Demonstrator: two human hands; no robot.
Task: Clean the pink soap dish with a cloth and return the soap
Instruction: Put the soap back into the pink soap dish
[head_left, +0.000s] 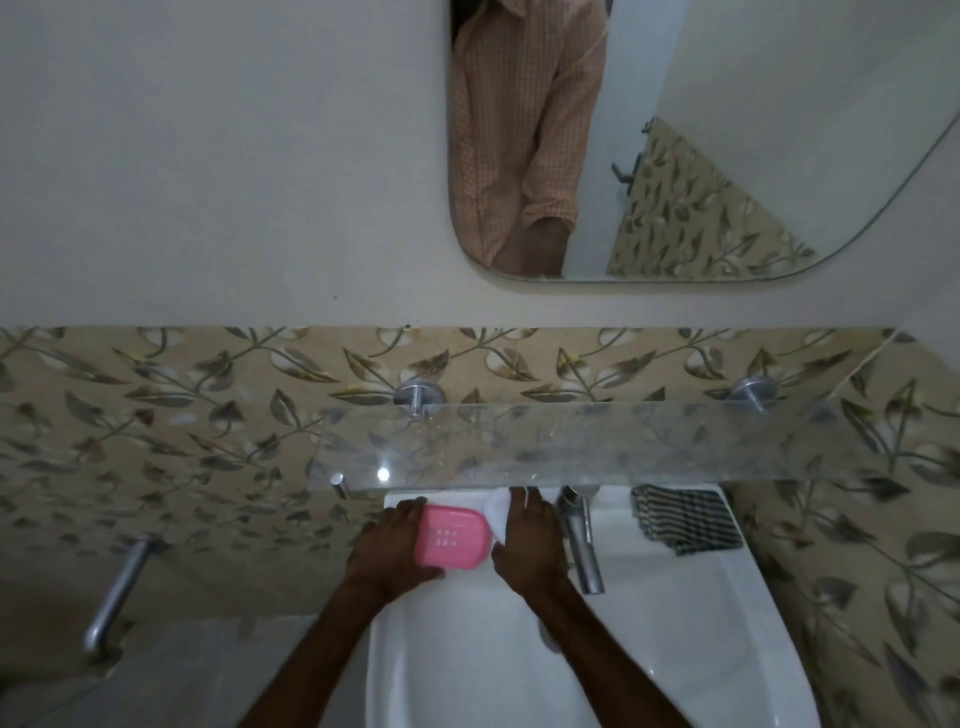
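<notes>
Low in the view, toward 6 o'clock, both forearms reach over a white washbasin (675, 623). The left hand (389, 551) grips the pink soap dish (452, 540): its fingers wrap over the dish's 9 o'clock edge and the thumb sits under the 6 o'clock edge, so the dish is held above the basin's back rim, with its slotted face up toward the camera. At the dish's 3 o'clock side the right hand (530, 545) holds a white cloth (496, 512), which is bunched between thumb and fingers and touches the dish's edge. The fingers point toward 12 o'clock, and a little cloth shows between them.

A chrome tap (582, 540) stands just beside the right hand at its 3 o'clock. Farther that way a dark striped cloth (685, 519) lies on the basin rim. A glass shelf (623, 441) runs across at 12 o'clock of the hands, on round metal brackets against leaf-patterned tiles. Above it, toward 1 o'clock, a mirror (701, 156) reflects a checked shirt. A metal towel bar (117, 592) juts from the wall at 8 o'clock.
</notes>
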